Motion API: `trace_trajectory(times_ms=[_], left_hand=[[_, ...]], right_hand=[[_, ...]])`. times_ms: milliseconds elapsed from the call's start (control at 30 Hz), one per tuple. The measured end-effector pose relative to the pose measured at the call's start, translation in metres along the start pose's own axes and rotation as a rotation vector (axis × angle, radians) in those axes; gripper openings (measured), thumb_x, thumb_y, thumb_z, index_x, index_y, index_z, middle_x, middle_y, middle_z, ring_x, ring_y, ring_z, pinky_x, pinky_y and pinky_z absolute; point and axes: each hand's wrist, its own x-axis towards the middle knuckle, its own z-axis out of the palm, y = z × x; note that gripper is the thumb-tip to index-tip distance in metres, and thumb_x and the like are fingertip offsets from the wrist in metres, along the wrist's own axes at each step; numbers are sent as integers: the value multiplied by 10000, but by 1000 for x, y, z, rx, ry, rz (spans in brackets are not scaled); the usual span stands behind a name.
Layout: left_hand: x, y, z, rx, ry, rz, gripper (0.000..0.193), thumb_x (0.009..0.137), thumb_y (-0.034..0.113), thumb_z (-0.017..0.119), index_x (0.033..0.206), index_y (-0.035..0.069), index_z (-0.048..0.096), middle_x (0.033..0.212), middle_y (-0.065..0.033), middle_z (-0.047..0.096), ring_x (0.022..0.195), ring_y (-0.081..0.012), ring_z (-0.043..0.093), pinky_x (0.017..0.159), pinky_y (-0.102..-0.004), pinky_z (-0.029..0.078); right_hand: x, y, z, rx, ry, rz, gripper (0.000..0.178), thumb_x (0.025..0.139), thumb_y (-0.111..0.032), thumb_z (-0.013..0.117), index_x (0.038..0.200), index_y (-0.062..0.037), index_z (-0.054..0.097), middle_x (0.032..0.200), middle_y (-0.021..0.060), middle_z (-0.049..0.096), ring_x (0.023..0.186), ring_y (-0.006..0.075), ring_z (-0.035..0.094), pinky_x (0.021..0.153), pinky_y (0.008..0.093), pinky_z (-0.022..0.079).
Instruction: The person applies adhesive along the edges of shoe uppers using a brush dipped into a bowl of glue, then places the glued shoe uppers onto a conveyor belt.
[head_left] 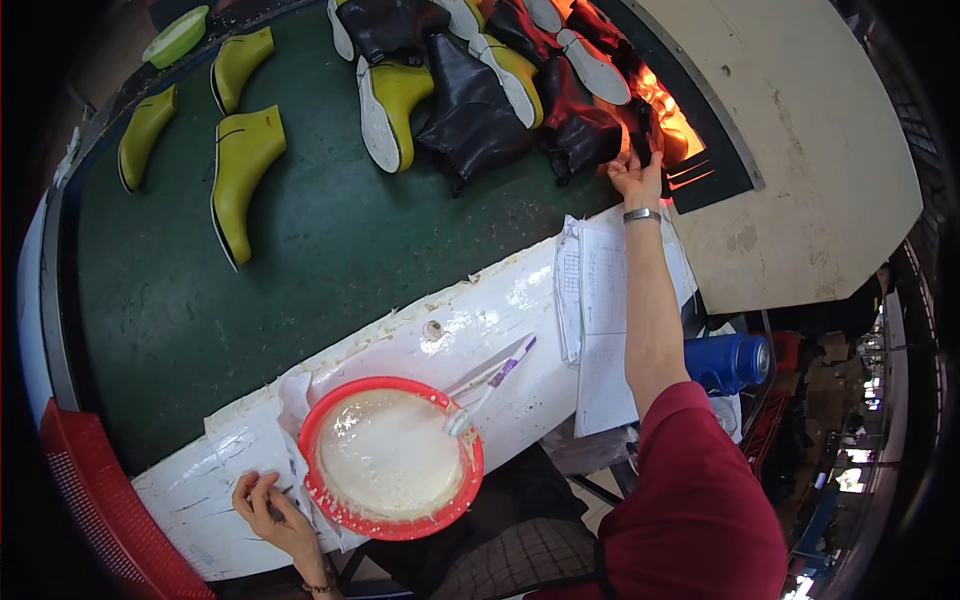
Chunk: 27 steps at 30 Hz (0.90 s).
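Observation:
My right hand (638,178) reaches far out to the glowing mouth of a heater. Its fingers close on the edge of a black boot upper (644,128), which stands at the orange-lit opening. Beside it lie dark leather boot uppers (475,110), yellow shoe lasts (408,95) with whitish soles, and a reddish-lit boot upper (578,125). My left hand (275,515) rests low on the white board, fingers loosely bent and apart, holding nothing. Just right of it sits a red basin (475,470) of creamy white liquid, a brush (478,400) leaning on its rim.
Three yellow lasts (245,175) lie at the left on the green conveyor belt (330,250). Written sheets (603,280) lie under my right forearm. A blue bottle (725,362) stands at the right, below the beige heater housing (800,150). A red perforated basket (105,510) borders the left.

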Motion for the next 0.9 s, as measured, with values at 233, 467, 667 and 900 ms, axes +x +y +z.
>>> trace_trajectory(times_ms=[233,467,667,900], left_hand=[[-10,1,-18,115,30,24,132,990,-41,543,1037,-2,661,1208,-170,563,1166,-324,580,984,-405,487],[-11,1,-1,84,14,-12,139,996,-49,532,1029,4,656,1206,-166,555,1166,-308,582,985,-390,489],[-11,-5,-2,132,-18,-59,148,1038,5,509,1045,-12,656,1267,-172,541,1181,-303,582,995,-388,481],[-8,-3,3,94,70,-46,144,1054,37,542,1060,-17,676,1275,-172,565,1232,-284,578,1025,-388,480]], right_hand=[[32,36,-28,274,-263,138,435,1048,-365,612,1229,31,588,1042,174,648,813,242,574,666,340,497],[114,-32,18,-149,-82,-253,292,1042,-50,587,1241,151,516,1313,232,507,1171,333,596,1043,530,571],[-39,0,-3,-665,-220,-308,434,993,0,616,1396,114,499,1309,254,579,1135,343,660,1007,411,594],[-254,-12,-51,-1532,-685,-690,343,989,-57,652,1319,32,635,1031,83,700,923,123,657,774,251,520]])
